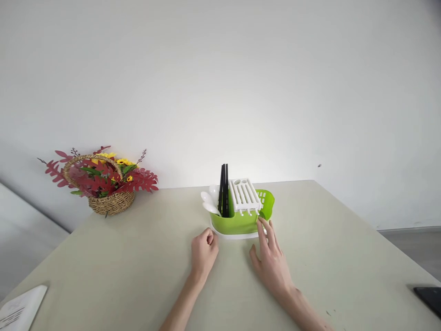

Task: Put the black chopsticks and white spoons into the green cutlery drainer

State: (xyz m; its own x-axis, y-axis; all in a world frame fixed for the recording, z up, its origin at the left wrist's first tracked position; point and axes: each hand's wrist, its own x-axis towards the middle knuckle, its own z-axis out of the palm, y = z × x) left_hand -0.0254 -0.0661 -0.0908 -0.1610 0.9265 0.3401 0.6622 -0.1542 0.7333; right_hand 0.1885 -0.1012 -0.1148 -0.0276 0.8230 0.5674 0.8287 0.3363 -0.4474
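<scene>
A green utensil holder point(234, 225) stands on a white base tray point(237, 236) in the middle of the table. White spoons point(209, 201) lean in its left end, with black chopsticks point(223, 193) upright beside them. A white slotted rack point(245, 195) with small hooks along its front covers the middle part. My left hand point(204, 252) is curled into a fist on the table by the tray's front left edge, with nothing visible in it. My right hand point(272, 262) has its fingers stretched toward the holder's front right; the fingertips are at its wall, and contact is hard to tell.
At the back left sits a wicker basket point(112, 203) of red leaves and yellow flowers. A white printed object point(22, 305) lies at the near left corner. Along the right edge is a dark flat object point(429, 296). A white wall point(220, 92) rises behind the table.
</scene>
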